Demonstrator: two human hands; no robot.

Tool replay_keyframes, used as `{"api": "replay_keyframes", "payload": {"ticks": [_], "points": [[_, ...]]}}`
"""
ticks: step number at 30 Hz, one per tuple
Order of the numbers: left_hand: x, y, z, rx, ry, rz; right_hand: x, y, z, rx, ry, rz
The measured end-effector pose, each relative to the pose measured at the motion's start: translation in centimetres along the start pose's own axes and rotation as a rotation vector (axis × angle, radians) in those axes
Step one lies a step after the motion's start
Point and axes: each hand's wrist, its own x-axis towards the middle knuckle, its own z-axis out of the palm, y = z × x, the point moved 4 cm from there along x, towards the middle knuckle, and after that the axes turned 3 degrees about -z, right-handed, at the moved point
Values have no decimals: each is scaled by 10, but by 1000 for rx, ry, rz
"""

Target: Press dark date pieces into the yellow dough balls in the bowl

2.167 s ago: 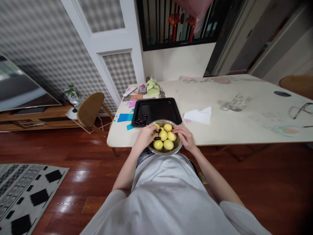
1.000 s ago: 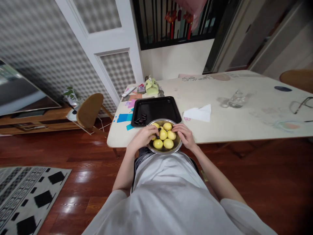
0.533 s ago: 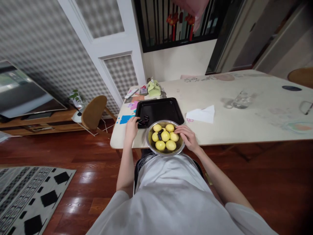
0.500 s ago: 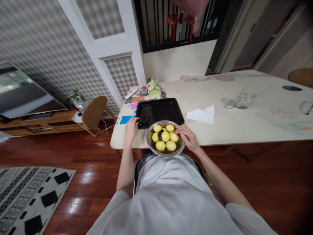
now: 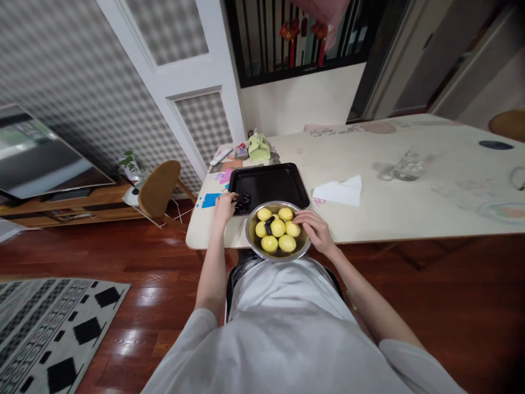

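A round metal bowl [image 5: 249, 236] with several yellow lemons [image 5: 278, 228] sits at the table's near edge, in front of my body. A few dark oblong pieces [image 5: 268, 226] lie among the lemons. My right hand [image 5: 315, 227] is on the bowl's right rim, with its fingers over the edge beside a lemon. Behind the bowl is a black rectangular tray [image 5: 273, 183]. Small glossy dark oblong pieces [image 5: 244, 201] lie heaped in its near left corner. My left hand [image 5: 225, 208] is at that corner, its fingers drawn together against the pieces; what they pinch is hidden.
On the table [image 5: 369, 219], white paper [image 5: 339, 191] lies right of the tray, with a clear glass vessel [image 5: 408, 167] farther right. A green tissue holder [image 5: 258, 146] and a white remote [image 5: 221, 156] are at the back left. A wooden chair [image 5: 159, 189] stands left.
My left hand has shifted slightly right and toward the dark pieces in the tray corner. My right hand stays on the bowl rim. The camera view has moved a little.
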Motion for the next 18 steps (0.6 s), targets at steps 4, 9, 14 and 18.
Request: {"api": "replay_keyframes", "payload": {"ticks": [4, 9, 14, 18], "points": [[-5, 3, -5, -119, 88, 18, 0, 0, 0, -7, -2, 10], [-32, 19, -33, -367, 212, 152, -1, 1, 1, -6, 0, 16], [-79, 69, -61, -394, 20, 392, -1, 1, 0, -7, 1, 12], [-108, 104, -57, -369, -144, 485, 0, 1, 0, -6, -7, 25]]}}
